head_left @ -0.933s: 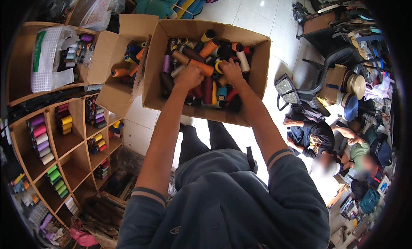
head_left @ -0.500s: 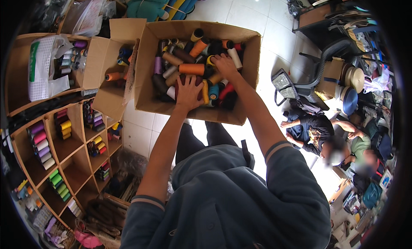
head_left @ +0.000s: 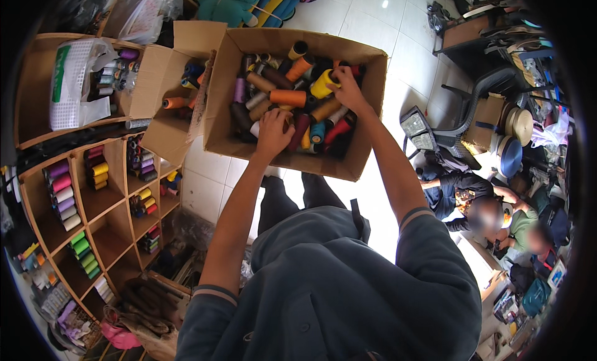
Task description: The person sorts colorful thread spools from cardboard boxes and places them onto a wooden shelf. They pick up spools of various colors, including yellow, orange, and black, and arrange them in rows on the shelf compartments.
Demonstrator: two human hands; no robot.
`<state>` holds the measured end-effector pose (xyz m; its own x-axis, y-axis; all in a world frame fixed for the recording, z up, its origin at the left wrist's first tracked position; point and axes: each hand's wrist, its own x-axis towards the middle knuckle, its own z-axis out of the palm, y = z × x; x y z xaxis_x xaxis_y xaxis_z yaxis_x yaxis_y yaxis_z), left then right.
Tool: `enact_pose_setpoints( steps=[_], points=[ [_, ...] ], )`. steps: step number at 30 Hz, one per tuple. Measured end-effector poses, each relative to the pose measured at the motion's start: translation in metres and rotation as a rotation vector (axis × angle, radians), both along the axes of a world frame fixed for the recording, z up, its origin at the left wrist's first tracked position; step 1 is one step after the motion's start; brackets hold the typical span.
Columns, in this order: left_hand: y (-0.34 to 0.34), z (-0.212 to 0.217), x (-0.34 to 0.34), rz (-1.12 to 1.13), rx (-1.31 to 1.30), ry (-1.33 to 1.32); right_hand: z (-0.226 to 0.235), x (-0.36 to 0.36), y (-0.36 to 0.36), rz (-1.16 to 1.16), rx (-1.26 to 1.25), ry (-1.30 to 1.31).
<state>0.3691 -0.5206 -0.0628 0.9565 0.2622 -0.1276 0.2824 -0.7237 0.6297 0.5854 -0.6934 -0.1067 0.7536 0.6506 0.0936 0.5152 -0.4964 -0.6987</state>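
An open cardboard box [head_left: 214, 121] full of thread spools stands in front of me. My right hand [head_left: 351, 92] pinches a yellow thread spool [head_left: 323, 85] near the box's right side, tilted above the others. My left hand [head_left: 273, 132] is down among the spools at the near left, its fingers curled; what lies under them is mostly hidden. Around it are an orange spool [head_left: 288, 98] just beyond, a dark maroon spool [head_left: 300, 129] to the right, and a brown spool [head_left: 240, 117] to the left. A teal spool [head_left: 317, 132] and a red spool [head_left: 339, 131] lie nearer the right front.
To the left, a wooden cubby shelf [head_left: 87, 224] holds spools sorted in rows. A second open carton [head_left: 163, 134] with spools leans between shelf and box. At right are an office chair [head_left: 469, 112], webbing rolls [head_left: 518, 126] and two people sitting low. Tiled floor [head_left: 367, 25] lies beyond.
My right hand has picked up the yellow spool from among the others. My left hand has come off the maroon spool and curled its fingers. The view has shifted slightly.
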Motion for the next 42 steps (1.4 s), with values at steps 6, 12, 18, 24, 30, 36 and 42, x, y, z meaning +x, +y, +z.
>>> enact_pose_setpoints(
  steps=[6,12,18,24,30,36,42],
  points=[
    [0.009,0.011,0.025,0.399,-0.777,0.048,0.046,-0.006,-0.001,-0.269,0.542,1.017],
    [-0.002,0.048,0.034,0.501,-1.147,-0.093,0.061,-0.069,0.020,0.019,0.692,1.559],
    [0.025,0.044,0.004,0.687,-1.025,-0.151,0.023,-0.086,0.037,0.309,0.030,0.495],
    [0.054,0.043,-0.040,0.802,-0.779,-0.124,0.034,-0.101,0.051,0.571,-0.420,-0.121],
    [0.052,0.050,-0.047,0.790,-0.744,-0.147,-0.001,-0.095,0.070,0.398,-0.534,-0.047],
    [0.044,0.053,-0.050,0.761,-0.752,-0.205,-0.006,-0.089,0.075,0.372,-0.545,-0.131],
    [0.049,0.046,-0.059,0.782,-0.759,-0.178,-0.005,-0.093,0.079,0.483,-0.547,-0.217]
  ],
)
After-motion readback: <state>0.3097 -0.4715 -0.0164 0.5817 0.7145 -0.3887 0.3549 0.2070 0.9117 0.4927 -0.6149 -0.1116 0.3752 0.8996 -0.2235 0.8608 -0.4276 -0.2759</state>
